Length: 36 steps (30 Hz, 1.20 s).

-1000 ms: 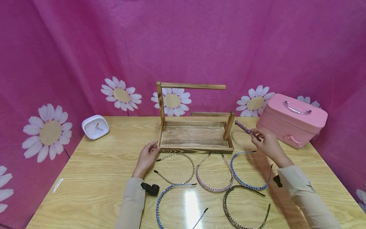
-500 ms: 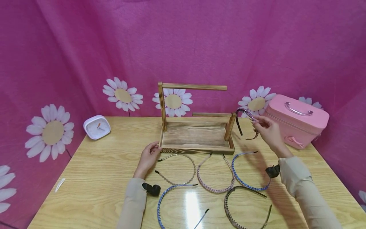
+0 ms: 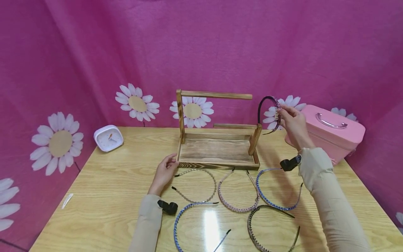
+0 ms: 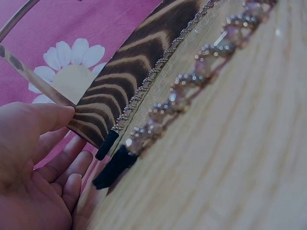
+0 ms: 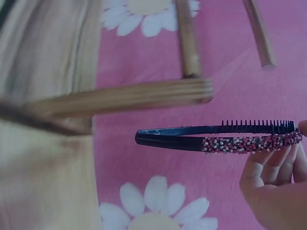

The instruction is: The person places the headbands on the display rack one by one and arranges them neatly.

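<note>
In the head view my right hand [image 3: 293, 124] pinches a headband [image 3: 276, 105] with pink-purple beads and black comb teeth. It is held up beside the right end of the wooden rack [image 3: 218, 166], between the heights of its two bars. The right wrist view shows the headband's smooth black end [image 5: 168, 143] pointing toward the rack's short upright [image 5: 144, 98], apart from it. At the rack's front left corner rests my left hand [image 3: 164, 172]. In the left wrist view its thumb [image 4: 55, 116] touches the dark-striped front panel [image 4: 129, 72], the other fingers loosely bent beside it.
Several headbands lie in front of the rack, including a beaded one [image 3: 215, 185], pink [image 3: 238, 210], blue [image 3: 259, 183] and dark [image 3: 250, 227]. A pink case [image 3: 333, 140] stands at right, a white clock [image 3: 108, 138] at left. A white hair clip [image 3: 67, 201] lies near the left edge.
My right hand has raised the headband and moved it slightly farther back; the headband has turned from end-on flat to an upright arch. My left hand stays at the rack's corner.
</note>
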Available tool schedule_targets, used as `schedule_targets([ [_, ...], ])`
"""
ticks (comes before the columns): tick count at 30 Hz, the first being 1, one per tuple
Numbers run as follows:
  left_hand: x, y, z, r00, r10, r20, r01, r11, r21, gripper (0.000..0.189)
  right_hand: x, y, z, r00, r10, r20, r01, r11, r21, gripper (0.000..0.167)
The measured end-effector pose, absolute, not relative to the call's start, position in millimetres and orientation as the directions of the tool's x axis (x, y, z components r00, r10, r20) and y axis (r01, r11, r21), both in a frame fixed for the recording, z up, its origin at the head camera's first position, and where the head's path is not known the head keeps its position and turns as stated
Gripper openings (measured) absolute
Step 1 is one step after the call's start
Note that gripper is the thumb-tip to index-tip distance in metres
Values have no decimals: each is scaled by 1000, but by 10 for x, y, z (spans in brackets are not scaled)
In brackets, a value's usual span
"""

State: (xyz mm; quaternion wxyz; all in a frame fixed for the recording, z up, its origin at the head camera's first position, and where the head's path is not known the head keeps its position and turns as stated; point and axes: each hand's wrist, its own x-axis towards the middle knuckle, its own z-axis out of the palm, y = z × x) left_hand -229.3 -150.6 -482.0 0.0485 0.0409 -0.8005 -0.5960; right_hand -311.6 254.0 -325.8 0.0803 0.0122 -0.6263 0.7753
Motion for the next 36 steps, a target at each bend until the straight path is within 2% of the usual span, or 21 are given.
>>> schedule_targets([
  [4,-2306,-1505,-4829,-991,-126,34,-2,277,961,40,-3217,2434,-3138,-993,93,68,-91,-270,-958,14],
  [11,-2317,-1506,-4825,-991,-126,31,-5,279,960,40,-3345,2185,-3027,-993,91,72,-103,-393,-914,15],
  [18,-2309,-1504,-4827,-988,-151,13,-28,263,964,39,-3403,1906,-3010,-994,66,89,-108,-376,-921,15],
  [24,-2303,-1505,-4845,-986,-158,47,2,275,962,36,-3401,1671,-3060,-999,46,29,-44,-382,-923,14],
  [31,-2297,-1481,-4865,-981,-181,76,26,263,964,34,-3389,1420,-3120,-998,26,51,-57,-416,-908,16],
  [36,-2293,-1470,-4859,-979,-186,78,28,254,967,34,-3366,1188,-3132,-999,4,34,-33,-390,-920,18],
])
